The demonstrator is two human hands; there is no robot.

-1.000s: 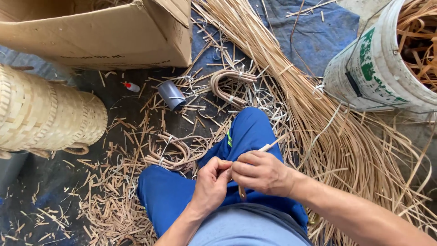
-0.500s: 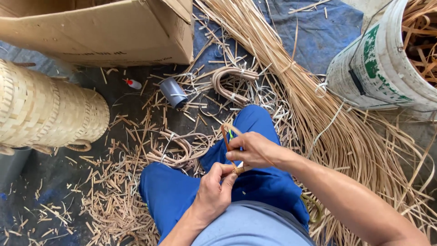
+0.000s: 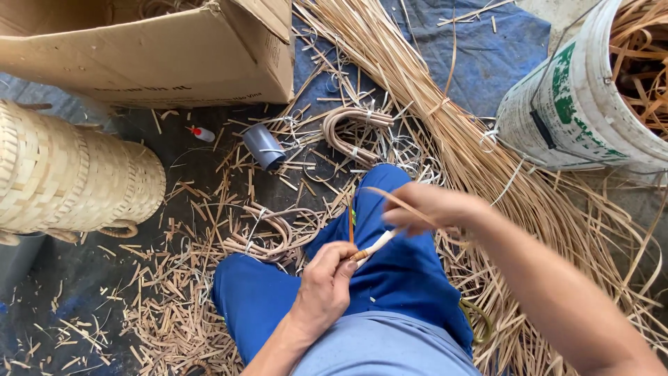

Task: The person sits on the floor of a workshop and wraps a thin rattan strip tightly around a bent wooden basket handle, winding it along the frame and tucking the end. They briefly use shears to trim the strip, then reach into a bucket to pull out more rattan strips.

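Note:
My left hand [image 3: 327, 282] pinches the end of a short pale cane piece [image 3: 372, 247] over my blue trouser leg [image 3: 403, 278]. My right hand [image 3: 435, 209], blurred by motion, is raised to the right of it and grips a thin rattan strip [image 3: 396, 200] that runs back toward the cane piece. Both hands work above my lap.
A woven basket [image 3: 69, 174] lies at the left and a cardboard box [image 3: 146, 52] at the top. A white bucket [image 3: 577, 104] with strips stands at the upper right. A long rattan bundle [image 3: 445, 118], bent cane handles [image 3: 351, 129], a grey tube [image 3: 263, 145] and offcuts cover the floor.
My right hand has pulled up and to the right, drawing the strip out. My left hand has stayed on the cane piece over my leg.

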